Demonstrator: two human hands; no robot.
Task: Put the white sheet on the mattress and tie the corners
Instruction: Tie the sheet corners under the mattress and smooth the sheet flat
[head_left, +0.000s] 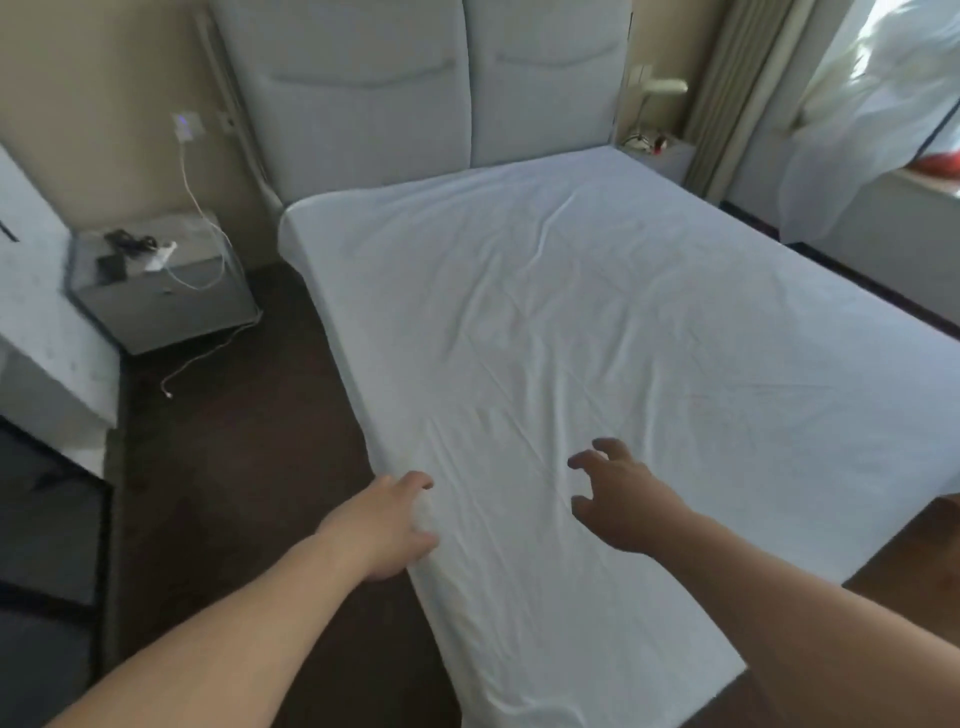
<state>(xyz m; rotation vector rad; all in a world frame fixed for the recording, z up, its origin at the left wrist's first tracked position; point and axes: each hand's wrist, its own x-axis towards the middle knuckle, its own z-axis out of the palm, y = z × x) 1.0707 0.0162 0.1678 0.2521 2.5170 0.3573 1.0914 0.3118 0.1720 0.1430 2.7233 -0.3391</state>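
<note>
White sheet (597, 322) over mattress, hands at its near edge

From my feed I see only two forearms and two hands of the person. Both arms are bare from the bottom edge of the picture up to the wrists: no sleeve, no cuff. The left hand (393, 525) wears no glove, and I make out no ring, watch or band on its wrist. The right hand (615, 499) is likewise ungloved, with a plain wrist and unadorned fingers. The picture is soft with blur, so nails and finer marks are beyond what I can tell
</note>
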